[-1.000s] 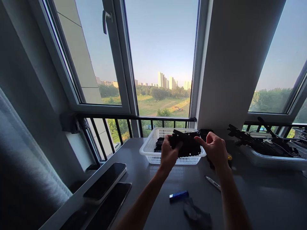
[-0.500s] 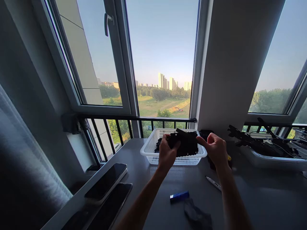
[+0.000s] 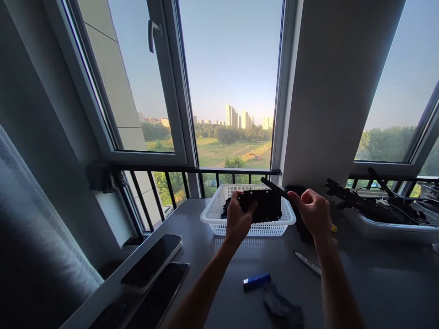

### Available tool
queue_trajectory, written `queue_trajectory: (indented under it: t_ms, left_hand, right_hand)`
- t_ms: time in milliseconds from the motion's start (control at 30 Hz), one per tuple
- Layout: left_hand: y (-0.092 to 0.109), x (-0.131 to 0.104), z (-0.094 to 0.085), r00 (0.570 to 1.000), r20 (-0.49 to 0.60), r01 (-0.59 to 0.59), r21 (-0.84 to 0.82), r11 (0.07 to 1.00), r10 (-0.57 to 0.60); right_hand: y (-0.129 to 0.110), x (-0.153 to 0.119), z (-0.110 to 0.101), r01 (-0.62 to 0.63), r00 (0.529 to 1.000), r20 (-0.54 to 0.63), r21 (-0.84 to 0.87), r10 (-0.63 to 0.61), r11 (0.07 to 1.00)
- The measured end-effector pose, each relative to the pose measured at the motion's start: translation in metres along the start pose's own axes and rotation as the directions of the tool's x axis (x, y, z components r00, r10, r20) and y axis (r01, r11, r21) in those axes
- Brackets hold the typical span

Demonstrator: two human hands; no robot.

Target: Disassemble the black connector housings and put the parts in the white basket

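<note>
My left hand (image 3: 239,215) is closed on a flat black panel (image 3: 269,206) with small tabs along its edges, the thumb lying across its face. The panel is held over a white plastic basket (image 3: 254,228) that has small black parts (image 3: 225,209) in it. My right hand (image 3: 313,211) pinches the lower end of a thin black strip (image 3: 273,186), which slants up to the left above the panel's right side. Shadow hides whether the strip still touches the panel.
On the grey table (image 3: 212,297) lie a blue lighter-like object (image 3: 257,281), a dark crumpled cloth (image 3: 281,307) and a white marker (image 3: 307,263). Two phone-like slabs (image 3: 152,259) are at left. A bin of black parts (image 3: 394,224) stands at right, a railing (image 3: 206,169) behind.
My right hand has moved slightly to the right with the black strip, which now stands further out from the panel. My left hand and the panel stay nearly in place.
</note>
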State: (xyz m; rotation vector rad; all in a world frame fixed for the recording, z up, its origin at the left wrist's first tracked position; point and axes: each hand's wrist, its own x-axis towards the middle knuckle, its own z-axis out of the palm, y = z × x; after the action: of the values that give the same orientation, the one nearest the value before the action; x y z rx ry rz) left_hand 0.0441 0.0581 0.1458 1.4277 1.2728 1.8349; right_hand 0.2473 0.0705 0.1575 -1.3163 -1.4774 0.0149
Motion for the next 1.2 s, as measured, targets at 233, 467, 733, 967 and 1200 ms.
queue_trajectory:
  t_ms: [233, 467, 733, 967, 1200]
  left_hand:
    - [0.005, -0.008, 0.006, 0.993, 0.112, -0.052, 0.168, 0.984, 0.034]
    - [0.012, -0.016, 0.007, 0.972, 0.214, -0.166, 0.345, 0.924, 0.094]
    - [0.014, -0.019, 0.008, 0.945, 0.313, -0.225, 0.425, 0.877, 0.09]
    - [0.013, -0.013, 0.004, 0.981, 0.184, -0.108, 0.243, 0.964, 0.064]
    - [0.004, -0.001, 0.0, 0.996, 0.082, 0.045, 0.017, 0.999, -0.046]
  right_hand:
    - [-0.002, 0.003, -0.007, -0.039, 0.997, 0.076, 0.239, 0.021, 0.97]
    - [-0.015, -0.008, 0.005, -0.077, 0.944, 0.326, 0.371, -0.053, 0.925]
    - [-0.014, -0.009, 0.008, -0.034, 0.943, 0.319, 0.38, -0.096, 0.924]
    - [-0.003, -0.003, 0.002, -0.085, 0.985, 0.17, 0.316, 0.032, 0.945]
    - [0.014, 0.002, 0.0, -0.122, 0.989, 0.109, 0.238, 0.099, 0.963]
